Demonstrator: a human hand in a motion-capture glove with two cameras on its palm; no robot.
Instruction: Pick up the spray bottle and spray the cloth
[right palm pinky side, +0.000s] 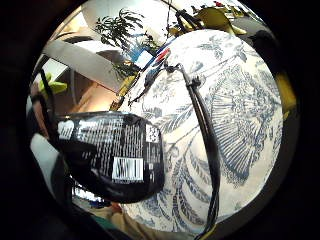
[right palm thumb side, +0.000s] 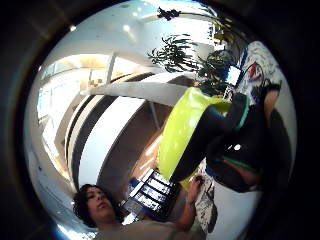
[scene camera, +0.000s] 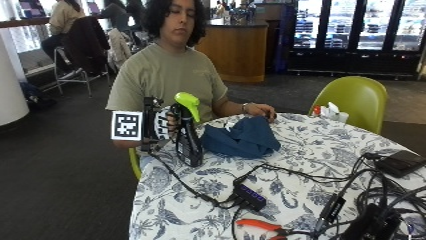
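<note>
Upright right hand (scene camera: 163, 125) apparently grips spray bottle (scene camera: 188, 135).

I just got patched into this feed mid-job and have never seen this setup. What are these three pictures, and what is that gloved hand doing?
There is no machine here: a person sits at a round table with a patterned tablecloth, wearing a black glove on the right hand. The two round pictures come from cameras on that palm, looking outward; the ordinary picture is from a camera across the table. The gloved hand grips a dark spray bottle with a lime-green trigger head, its base on or just above the cloth-covered table. In the little-finger-side view the bottle's label fills the foreground. A blue cloth lies bunched beside it, the bare hand resting just behind it. Cables, a small hub and orange-handled pliers lie nearer the camera.
</note>
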